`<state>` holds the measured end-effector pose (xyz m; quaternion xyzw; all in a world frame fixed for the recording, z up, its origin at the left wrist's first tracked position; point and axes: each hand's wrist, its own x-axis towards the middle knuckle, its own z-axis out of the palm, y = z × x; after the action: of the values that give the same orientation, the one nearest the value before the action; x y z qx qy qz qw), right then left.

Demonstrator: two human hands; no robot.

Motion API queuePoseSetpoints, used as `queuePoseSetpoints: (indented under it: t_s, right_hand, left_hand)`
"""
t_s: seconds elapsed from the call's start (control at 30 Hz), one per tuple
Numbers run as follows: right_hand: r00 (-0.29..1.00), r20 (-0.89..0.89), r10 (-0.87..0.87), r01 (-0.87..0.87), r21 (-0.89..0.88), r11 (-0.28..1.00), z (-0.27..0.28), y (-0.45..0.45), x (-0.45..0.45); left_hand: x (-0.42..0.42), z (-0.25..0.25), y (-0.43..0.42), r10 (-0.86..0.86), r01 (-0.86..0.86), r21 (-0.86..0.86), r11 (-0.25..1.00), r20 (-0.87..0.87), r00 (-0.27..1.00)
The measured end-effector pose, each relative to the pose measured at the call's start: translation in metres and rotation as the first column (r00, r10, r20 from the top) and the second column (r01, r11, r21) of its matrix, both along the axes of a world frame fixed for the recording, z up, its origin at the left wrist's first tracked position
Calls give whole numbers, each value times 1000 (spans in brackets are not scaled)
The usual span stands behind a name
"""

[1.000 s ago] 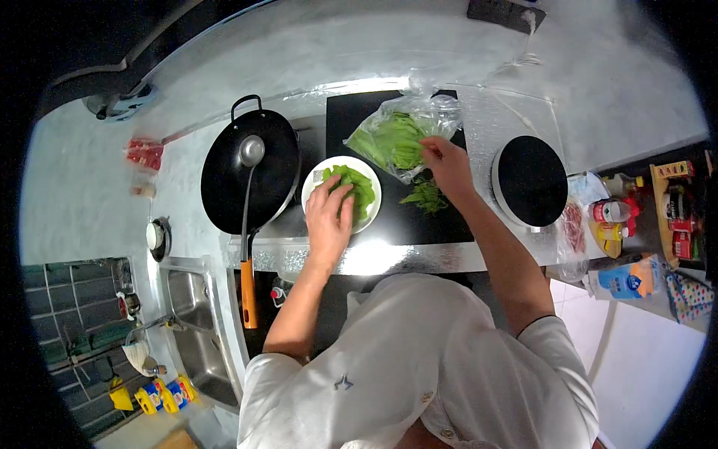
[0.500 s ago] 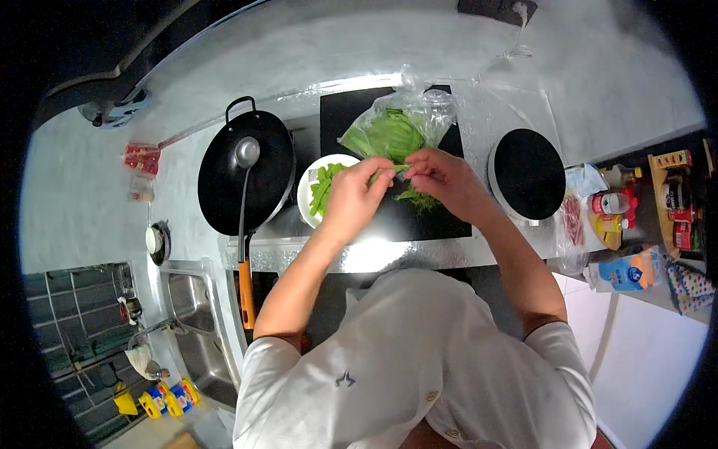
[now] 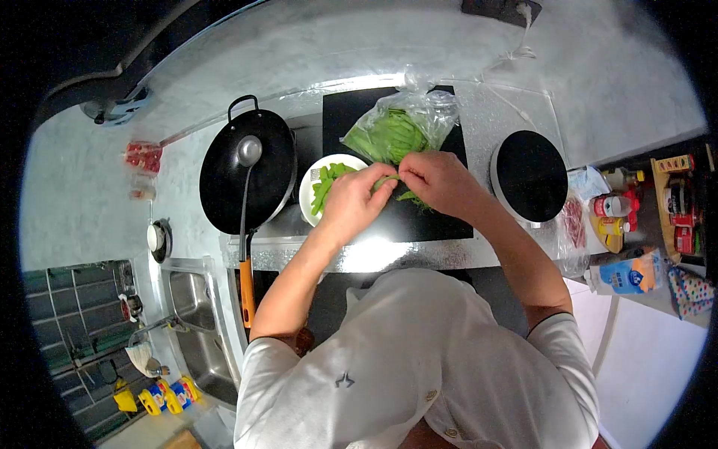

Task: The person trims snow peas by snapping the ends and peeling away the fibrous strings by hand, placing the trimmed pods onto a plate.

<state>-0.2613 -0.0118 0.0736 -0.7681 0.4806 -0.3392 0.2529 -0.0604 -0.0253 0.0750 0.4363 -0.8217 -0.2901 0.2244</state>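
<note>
A green pod that looks like a snow pea (image 3: 386,182) is stretched between my two hands. My left hand (image 3: 354,202) is closed and pinches it between thumb and fingers. Its other end is in the closed fingertips of my right hand (image 3: 437,181), which partly hide it. Beside my left hand, a white bowl (image 3: 305,203) contains cut green pod pieces (image 3: 321,187). Just beyond both hands, a clear plastic bag (image 3: 441,112) is full of whole green pods (image 3: 396,129). Thin green trimmings (image 3: 413,199) lie on the black board under my right hand.
On the left stands a black wok (image 3: 224,179) with a ladle (image 3: 249,151) in it, its orange handle sticking out toward me. A round black-topped appliance (image 3: 529,176) is to the right, near bottles (image 3: 612,206) and packets. The sink (image 3: 191,299) lies far left.
My right hand has moved slightly left and closer to my left hand, its fingers now closed on the pod's end. The pod has tilted, and the hand covers more of the trimmings.
</note>
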Motion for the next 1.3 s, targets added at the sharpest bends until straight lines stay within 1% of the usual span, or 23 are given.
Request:
queuePoseSetpoints:
  t_s: [0.03, 0.1, 0.13, 0.2, 0.23, 0.3, 0.37, 0.43, 0.5, 0.57, 0.6, 0.7, 0.8, 0.87, 0.9, 0.97, 1.03, 1.07, 1.13, 1.17, 1.23, 1.27, 1.3]
  right_hand:
    - [1000, 21, 3, -4, 25, 1000, -1, 0, 1]
    - [999, 42, 5, -7, 50, 999, 0, 1, 1]
    - [998, 67, 11, -17, 100, 995, 1, 2, 0]
    - [996, 93, 12, -26, 150, 988, 1, 3, -1]
    - [994, 108, 14, -31, 151, 988, -2, 4, -1]
    - [992, 124, 14, -33, 151, 988, -4, 7, 0]
    - [974, 216, -74, 20, 245, 969, -3, 9, 4]
    - [958, 246, -149, 100, 202, 974, 1, 16, 15]
    - [934, 281, -220, 179, 163, 970, 0, 19, 26]
    - [840, 428, -334, 250, 241, 938, -10, 19, 35]
    - [840, 428, -334, 249, 241, 938, -12, 18, 38]
    - [813, 447, -372, 335, 163, 928, -9, 16, 43]
    - [865, 378, -330, 297, 145, 944, 6, 20, 36]
    - [936, 212, -282, 274, 68, 959, 7, 29, 30]
    - [937, 214, -276, 268, 68, 961, 13, 35, 26]
    - [979, 173, -105, 47, 314, 948, 34, 52, 14]
    - [974, 223, 37, -102, 289, 952, 49, 73, -4]
    - [973, 227, 45, -112, 291, 950, 56, 83, -12]
    - [916, 395, -68, -87, 362, 928, 64, 99, -26]
    - [916, 396, -66, -90, 364, 927, 58, 97, -30]
    - [957, 134, -256, 211, 281, 936, 33, 85, -36]
    - [957, 133, -259, 214, 284, 935, 11, 78, -37]
    - [957, 25, -288, 279, 192, 941, -20, 69, -35]
  left_hand:
    - [0, -3, 0, 1, -1, 0, 1000, -1, 1000]
    - [0, -12, -1, 25, -1, 126, 992, -186, 982]
    - [-1, -12, 0, 24, 0, 126, 992, -187, 982]
    - [-2, -11, 2, 79, 17, 354, 935, -256, 963]
    - [-3, -11, 2, 77, 20, 355, 935, -256, 964]
    - [-3, -12, 2, 84, 91, 422, 902, -378, 922]
    - [-5, -16, 5, 120, 91, 414, 906, -456, 882]
    - [-12, -18, 10, 157, 88, 406, 909, -532, 832]
    - [-25, -18, 17, 312, 0, 413, 911, -688, 655]
    - [-32, -24, 17, 334, -16, 408, 913, -723, 604]
    - [-35, -26, 16, 355, -32, 405, 914, -756, 550]
    - [-39, -23, 15, 371, -144, 351, 925, -752, 545]
    - [-33, -23, 11, 400, -100, 409, 907, -762, 509]
    - [-25, -26, -1, 447, -69, 462, 884, -794, 412]
    - [-23, -25, -6, 495, -71, 507, 859, -788, 365]
    - [-9, -32, -18, 500, -100, 504, 858, -777, 383]
    - [5, -42, -26, 536, -172, 514, 840, -741, 403]
    - [10, -42, -28, 541, -181, 515, 838, -739, 401]
    - [21, -42, -30, 645, -51, 659, 751, -714, 271]
    - [23, -43, -30, 631, -5, 652, 758, -732, 259]
    - [20, -34, -25, 619, 34, 644, 764, -747, 243]
    - [16, -29, -22, 605, 75, 632, 771, -765, 223]
    - [14, -25, -20, 605, 76, 632, 771, -764, 224]
